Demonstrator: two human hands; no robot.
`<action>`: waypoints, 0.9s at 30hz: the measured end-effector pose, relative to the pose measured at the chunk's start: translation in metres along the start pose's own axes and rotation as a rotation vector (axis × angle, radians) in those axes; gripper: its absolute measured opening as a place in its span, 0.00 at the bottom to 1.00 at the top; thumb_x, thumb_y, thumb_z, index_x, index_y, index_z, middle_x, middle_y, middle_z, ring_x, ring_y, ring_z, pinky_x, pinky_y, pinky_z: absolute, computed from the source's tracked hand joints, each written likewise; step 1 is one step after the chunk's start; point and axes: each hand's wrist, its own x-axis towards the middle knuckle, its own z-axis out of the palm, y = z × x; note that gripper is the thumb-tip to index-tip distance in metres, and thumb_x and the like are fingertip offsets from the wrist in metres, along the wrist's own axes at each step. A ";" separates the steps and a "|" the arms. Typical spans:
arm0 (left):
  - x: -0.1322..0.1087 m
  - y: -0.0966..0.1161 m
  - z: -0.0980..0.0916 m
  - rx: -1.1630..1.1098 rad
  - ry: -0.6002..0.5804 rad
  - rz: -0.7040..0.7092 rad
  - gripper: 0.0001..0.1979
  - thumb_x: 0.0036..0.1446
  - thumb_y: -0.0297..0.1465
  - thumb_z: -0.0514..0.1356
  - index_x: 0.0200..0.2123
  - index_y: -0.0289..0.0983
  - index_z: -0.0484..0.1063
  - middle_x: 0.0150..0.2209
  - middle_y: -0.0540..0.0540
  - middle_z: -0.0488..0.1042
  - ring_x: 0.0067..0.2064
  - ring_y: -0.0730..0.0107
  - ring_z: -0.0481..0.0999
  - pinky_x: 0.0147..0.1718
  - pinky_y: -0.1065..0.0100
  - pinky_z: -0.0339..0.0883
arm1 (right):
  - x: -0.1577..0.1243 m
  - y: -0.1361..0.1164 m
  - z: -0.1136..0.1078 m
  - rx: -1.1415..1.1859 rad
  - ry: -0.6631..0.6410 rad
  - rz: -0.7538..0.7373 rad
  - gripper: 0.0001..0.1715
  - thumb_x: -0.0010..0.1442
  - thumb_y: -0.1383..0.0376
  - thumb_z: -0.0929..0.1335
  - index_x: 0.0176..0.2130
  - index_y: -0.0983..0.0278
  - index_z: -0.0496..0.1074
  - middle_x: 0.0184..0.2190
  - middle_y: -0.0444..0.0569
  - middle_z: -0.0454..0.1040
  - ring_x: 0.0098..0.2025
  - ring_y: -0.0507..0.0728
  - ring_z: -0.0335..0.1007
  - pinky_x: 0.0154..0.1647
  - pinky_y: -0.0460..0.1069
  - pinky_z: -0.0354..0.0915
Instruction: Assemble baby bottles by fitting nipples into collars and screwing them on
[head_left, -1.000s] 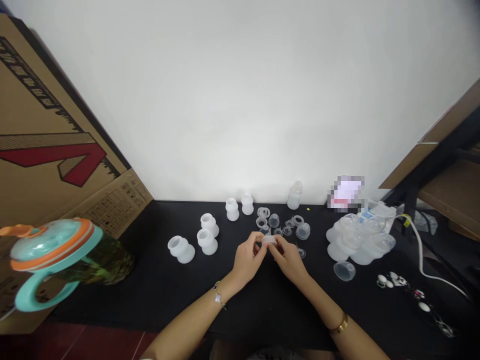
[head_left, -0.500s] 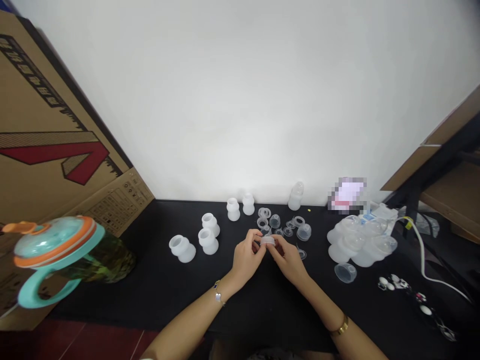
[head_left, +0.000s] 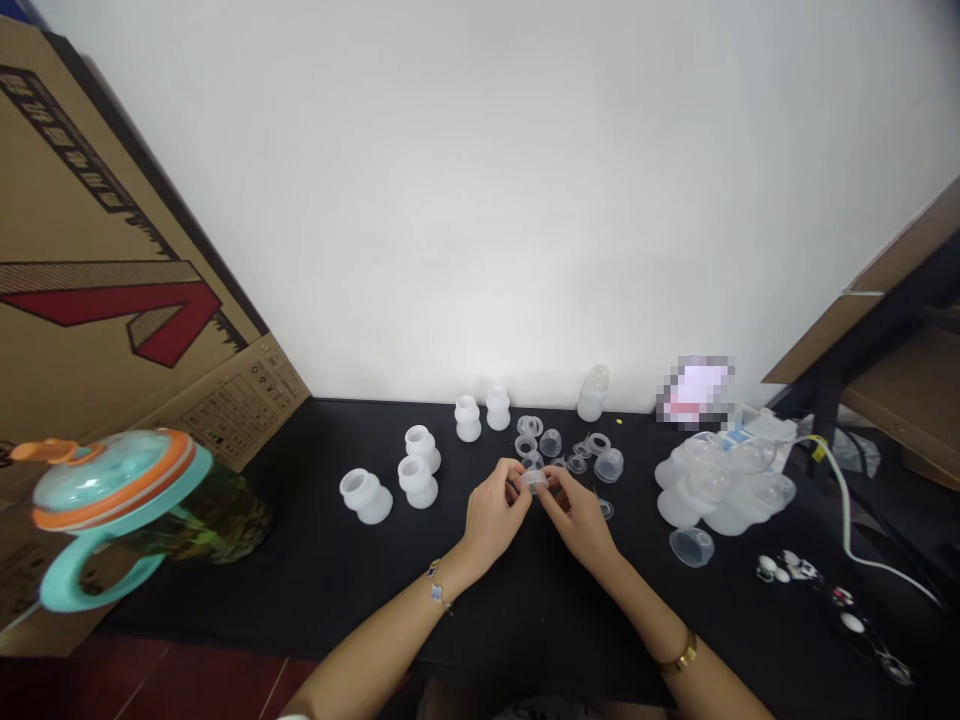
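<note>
Between the fingertips of my left hand [head_left: 494,508] and my right hand [head_left: 577,512] is a small clear bottle nipple with a collar ring [head_left: 534,478]. Both hands are closed on it, one from each side, low over the black table. Just beyond them lie loose clear rings [head_left: 527,427], a clear domed cap [head_left: 607,464] and more small translucent parts. Left of my hands stand several open white bottle bodies [head_left: 418,482]. An assembled bottle [head_left: 592,392] with a clear cap stands against the wall.
At the right are a cluster of capped white bottles [head_left: 705,490], a clear cap [head_left: 691,546], a phone-like screen [head_left: 696,390], a white cable [head_left: 846,510] and a beaded strap [head_left: 840,597]. A large turquoise jug [head_left: 112,500] and a cardboard box [head_left: 112,240] occupy the left.
The nipple and collar in my fingers have turned slightly, so more of the clear dome shows. Both hands stay in nearly the same place.
</note>
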 end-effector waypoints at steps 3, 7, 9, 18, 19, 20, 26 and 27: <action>0.000 0.000 0.000 -0.004 -0.003 0.014 0.05 0.60 0.29 0.57 0.40 0.41 0.68 0.30 0.55 0.70 0.29 0.73 0.73 0.33 0.71 0.65 | 0.001 0.001 0.000 -0.030 -0.011 0.003 0.15 0.67 0.56 0.63 0.48 0.61 0.72 0.36 0.49 0.78 0.28 0.56 0.71 0.29 0.48 0.65; 0.000 0.001 0.001 -0.013 -0.004 0.036 0.06 0.59 0.29 0.58 0.40 0.41 0.69 0.31 0.55 0.69 0.30 0.73 0.73 0.33 0.71 0.65 | 0.002 0.002 0.000 -0.067 -0.035 -0.001 0.14 0.67 0.57 0.64 0.45 0.60 0.73 0.37 0.49 0.79 0.29 0.57 0.71 0.30 0.49 0.64; 0.000 0.001 0.001 -0.007 -0.002 0.036 0.05 0.59 0.29 0.58 0.40 0.41 0.69 0.32 0.54 0.70 0.30 0.73 0.73 0.33 0.71 0.66 | 0.001 0.002 0.000 -0.062 -0.043 0.000 0.14 0.67 0.57 0.63 0.45 0.61 0.74 0.36 0.49 0.79 0.29 0.57 0.71 0.29 0.49 0.64; 0.000 0.001 0.000 -0.007 -0.042 0.008 0.03 0.61 0.32 0.59 0.39 0.42 0.68 0.36 0.53 0.77 0.32 0.70 0.77 0.35 0.69 0.67 | 0.000 -0.001 -0.001 -0.012 -0.047 0.014 0.13 0.68 0.57 0.63 0.44 0.61 0.73 0.35 0.48 0.79 0.30 0.56 0.72 0.30 0.48 0.63; 0.000 0.000 0.000 -0.012 -0.042 0.008 0.03 0.61 0.32 0.59 0.39 0.42 0.68 0.36 0.53 0.77 0.32 0.70 0.77 0.35 0.69 0.67 | 0.000 -0.001 -0.001 -0.007 -0.051 0.020 0.14 0.69 0.57 0.63 0.44 0.61 0.73 0.35 0.48 0.79 0.30 0.56 0.72 0.30 0.48 0.63; 0.000 0.000 0.000 -0.020 -0.041 0.009 0.03 0.61 0.32 0.59 0.39 0.42 0.68 0.36 0.53 0.77 0.33 0.70 0.77 0.35 0.69 0.68 | 0.000 -0.001 -0.002 -0.003 -0.055 0.024 0.14 0.69 0.57 0.62 0.44 0.61 0.72 0.36 0.48 0.79 0.30 0.56 0.71 0.30 0.48 0.63; 0.001 -0.005 0.003 -0.106 -0.045 0.032 0.04 0.62 0.31 0.59 0.40 0.42 0.67 0.34 0.53 0.78 0.32 0.70 0.78 0.34 0.70 0.69 | 0.000 -0.003 -0.003 0.009 -0.071 0.023 0.14 0.69 0.56 0.62 0.43 0.61 0.72 0.33 0.48 0.78 0.29 0.57 0.71 0.29 0.48 0.62; 0.001 -0.006 0.004 -0.112 -0.046 0.035 0.04 0.62 0.31 0.59 0.40 0.42 0.67 0.34 0.53 0.78 0.32 0.70 0.78 0.34 0.70 0.69 | 0.000 -0.003 -0.003 0.008 -0.071 0.024 0.14 0.69 0.56 0.62 0.43 0.61 0.72 0.32 0.48 0.77 0.29 0.57 0.70 0.29 0.48 0.62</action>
